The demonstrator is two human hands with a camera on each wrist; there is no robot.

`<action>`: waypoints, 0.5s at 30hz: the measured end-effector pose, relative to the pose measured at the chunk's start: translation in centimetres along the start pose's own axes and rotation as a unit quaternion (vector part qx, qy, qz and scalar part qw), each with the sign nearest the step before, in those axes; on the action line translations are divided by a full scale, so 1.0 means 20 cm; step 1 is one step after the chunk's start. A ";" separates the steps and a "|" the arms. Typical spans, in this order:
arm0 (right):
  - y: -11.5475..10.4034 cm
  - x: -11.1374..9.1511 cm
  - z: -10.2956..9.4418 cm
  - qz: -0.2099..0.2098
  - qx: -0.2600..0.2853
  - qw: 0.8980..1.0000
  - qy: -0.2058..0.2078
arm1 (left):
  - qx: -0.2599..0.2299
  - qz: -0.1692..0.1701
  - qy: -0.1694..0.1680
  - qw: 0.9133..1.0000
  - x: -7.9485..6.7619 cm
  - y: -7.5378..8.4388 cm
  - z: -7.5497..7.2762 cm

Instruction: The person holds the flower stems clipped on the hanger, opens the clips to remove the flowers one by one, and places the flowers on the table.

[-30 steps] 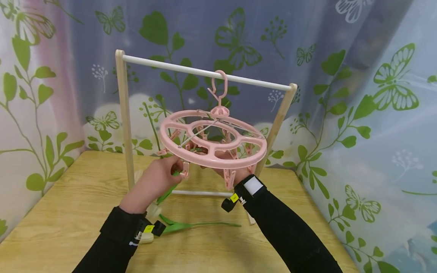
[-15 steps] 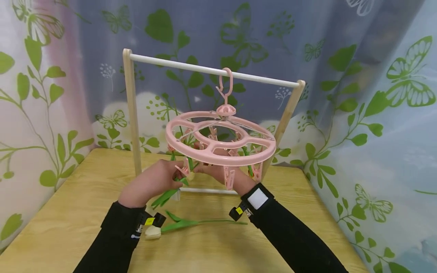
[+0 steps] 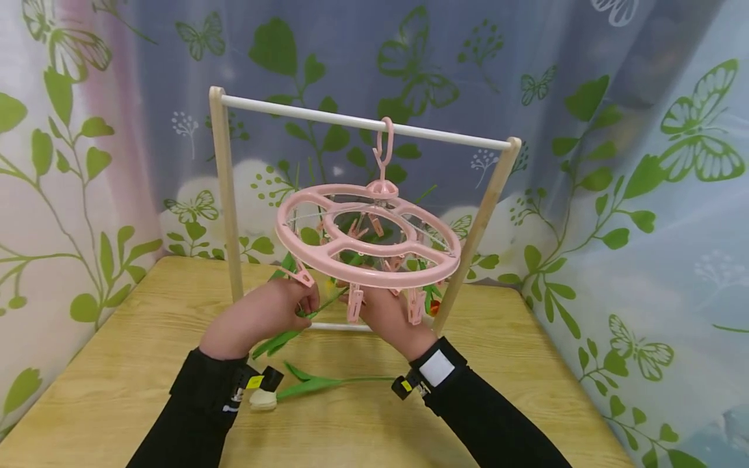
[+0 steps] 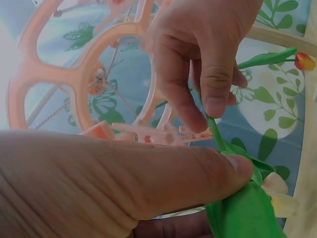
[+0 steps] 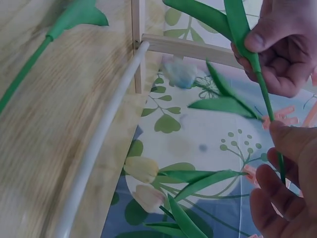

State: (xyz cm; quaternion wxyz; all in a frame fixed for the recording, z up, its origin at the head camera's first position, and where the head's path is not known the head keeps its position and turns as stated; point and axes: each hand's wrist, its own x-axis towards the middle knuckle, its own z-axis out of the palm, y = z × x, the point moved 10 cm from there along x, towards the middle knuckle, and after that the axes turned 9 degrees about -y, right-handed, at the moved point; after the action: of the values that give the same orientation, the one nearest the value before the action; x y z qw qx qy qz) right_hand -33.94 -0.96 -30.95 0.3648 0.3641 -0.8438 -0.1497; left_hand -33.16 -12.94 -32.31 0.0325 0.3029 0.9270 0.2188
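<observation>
Between both hands is an artificial tulip, its green stem (image 3: 330, 301) slanting up to the right under the pink clip hanger (image 3: 374, 278). My left hand (image 3: 263, 315) pinches it where the leaves (image 5: 237, 29) join the stem, thumb on top. Its flower head is out of sight. Further along the stem, the fingers and thumb of my right hand (image 3: 389, 318) grip the thin end, as the right wrist view shows. A pink clip (image 3: 301, 275) dangles right over the left hand; another clip (image 3: 355, 304) overlaps the right hand.
The hanger hooks over the white bar (image 3: 304, 112) of a wooden stand (image 3: 225, 195). Several tulips hang upside down from its clips, including pale yellow (image 5: 141, 168) and red-orange (image 4: 304, 62) ones. A white tulip (image 3: 263, 399) lies on the wooden table (image 3: 140, 390).
The hanger has turned on its hook, so its clips sit in different places. My right hand has moved under the front rim, and the held stem shows between both hands.
</observation>
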 end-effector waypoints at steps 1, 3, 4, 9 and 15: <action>0.01 0.00 0.00 0.002 0.056 0.998 0.005 | -0.008 0.002 0.002 1.000 0.00 0.00 0.00; 0.04 0.00 -0.02 0.001 0.230 0.973 0.029 | -0.015 0.008 0.012 1.000 -0.01 0.01 -0.01; 0.05 -0.01 -0.01 0.000 0.257 0.966 0.027 | -0.019 0.011 0.018 1.000 -0.01 0.01 -0.01; 0.08 -0.05 0.01 0.006 0.388 0.921 0.023 | -0.022 0.013 0.036 0.999 -0.01 0.02 -0.03; 0.12 -0.15 0.00 0.060 0.361 0.929 0.061 | -0.007 0.029 0.059 0.998 0.00 0.06 -0.04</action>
State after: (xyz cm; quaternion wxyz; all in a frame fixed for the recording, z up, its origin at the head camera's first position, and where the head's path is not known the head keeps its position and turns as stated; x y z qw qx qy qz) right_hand -33.63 2.84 -31.21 0.2678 0.4279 -0.8374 0.2098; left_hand -32.74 -12.32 -31.11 -0.0262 0.3160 0.9165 0.2438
